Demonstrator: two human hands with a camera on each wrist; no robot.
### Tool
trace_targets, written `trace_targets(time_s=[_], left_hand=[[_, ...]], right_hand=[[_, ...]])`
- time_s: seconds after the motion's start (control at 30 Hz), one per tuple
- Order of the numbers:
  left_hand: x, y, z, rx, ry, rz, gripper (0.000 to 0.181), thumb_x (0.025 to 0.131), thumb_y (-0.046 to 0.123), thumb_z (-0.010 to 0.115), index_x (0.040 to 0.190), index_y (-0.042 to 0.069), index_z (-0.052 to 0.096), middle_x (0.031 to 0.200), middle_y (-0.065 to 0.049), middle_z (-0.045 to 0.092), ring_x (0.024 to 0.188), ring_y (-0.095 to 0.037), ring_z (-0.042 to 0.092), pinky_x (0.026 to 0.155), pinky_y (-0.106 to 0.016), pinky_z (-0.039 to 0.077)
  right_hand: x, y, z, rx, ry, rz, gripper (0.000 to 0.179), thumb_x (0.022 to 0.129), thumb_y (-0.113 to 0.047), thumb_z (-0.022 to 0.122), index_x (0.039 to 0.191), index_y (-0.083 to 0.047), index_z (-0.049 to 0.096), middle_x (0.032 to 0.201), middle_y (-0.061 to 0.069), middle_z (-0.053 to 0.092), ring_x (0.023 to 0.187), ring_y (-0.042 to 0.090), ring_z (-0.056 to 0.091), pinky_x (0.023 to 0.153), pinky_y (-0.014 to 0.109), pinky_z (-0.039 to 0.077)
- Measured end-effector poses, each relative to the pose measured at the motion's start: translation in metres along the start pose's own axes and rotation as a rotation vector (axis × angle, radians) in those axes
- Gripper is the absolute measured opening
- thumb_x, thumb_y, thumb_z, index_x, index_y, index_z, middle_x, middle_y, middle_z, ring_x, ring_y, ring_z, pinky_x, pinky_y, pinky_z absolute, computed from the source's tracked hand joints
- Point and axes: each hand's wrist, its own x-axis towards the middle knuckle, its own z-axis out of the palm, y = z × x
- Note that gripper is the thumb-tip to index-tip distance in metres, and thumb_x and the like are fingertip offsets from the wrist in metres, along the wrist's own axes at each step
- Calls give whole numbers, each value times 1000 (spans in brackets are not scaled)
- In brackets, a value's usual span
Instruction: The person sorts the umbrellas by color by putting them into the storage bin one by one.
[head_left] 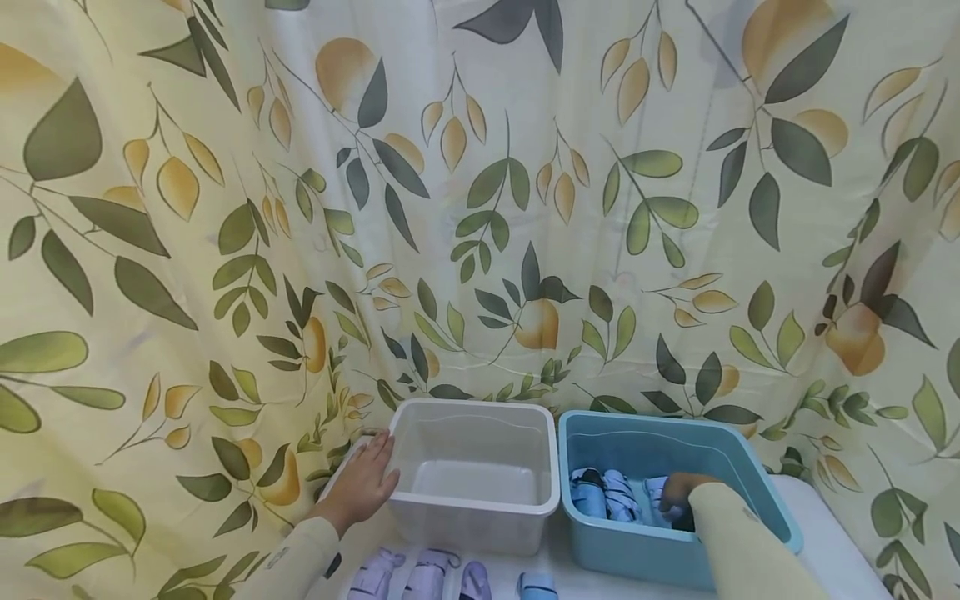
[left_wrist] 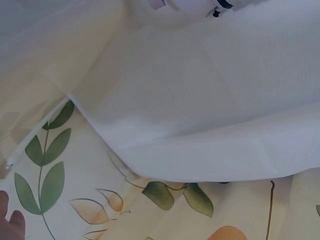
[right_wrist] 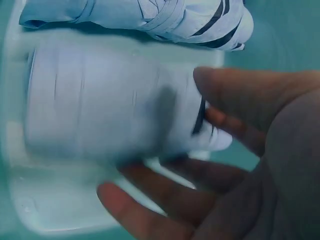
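Note:
My left hand [head_left: 362, 483] rests with straight fingers against the left rim of the grey bin [head_left: 472, 504]. My right hand [head_left: 684, 487] reaches down inside the blue bin [head_left: 637, 550]. In the right wrist view, a pale blue rolled umbrella [right_wrist: 100, 100] with a dark strap lies beside the loosely spread fingers, blurred by motion. The thumb overlaps its upper edge, and the other fingers lie below and behind its end, not closed round it. Another rolled umbrella [right_wrist: 135, 15] lies next to it. Further left in the blue bin are a striped umbrella [head_left: 620, 496] and a blue umbrella [head_left: 588, 496].
In front of the bins, several rolled umbrellas lie on the white table: lilac ones [head_left: 426, 575] toward the left and a light blue one [head_left: 537, 586] on the right. A leaf-and-fruit patterned curtain [head_left: 510, 208] hangs behind and at both sides.

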Motion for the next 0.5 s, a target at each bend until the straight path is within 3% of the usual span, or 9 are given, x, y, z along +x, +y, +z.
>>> trace_targets(time_s=[0.2, 0.4, 0.5], left_hand=[[1, 0, 1, 12, -2, -15, 57, 97, 24, 51, 139, -14, 42, 147, -28, 38, 136, -41, 35, 108, -57, 27], [0, 6, -1, 7, -27, 0, 58, 98, 25, 51, 139, -14, 41, 147, -28, 37, 136, -41, 34, 108, -58, 27], [-1, 7, -2, 15, -23, 14, 58, 97, 26, 52, 138, -14, 42, 146, -29, 38, 135, -42, 36, 108, -58, 27]], right_hand=[[4, -9, 1, 139, -97, -37, 30, 90, -9, 58, 113, 10, 63, 109, 24, 63, 99, 40, 62, 89, 55, 47], [-3, -10, 1, 89, -109, -30, 32, 91, -10, 57, 115, 10, 63, 110, 25, 63, 100, 43, 61, 91, 59, 45], [-7, -14, -5, 141, -114, -32, 33, 93, -9, 56, 118, 13, 60, 111, 27, 62, 103, 45, 60, 88, 58, 48]])
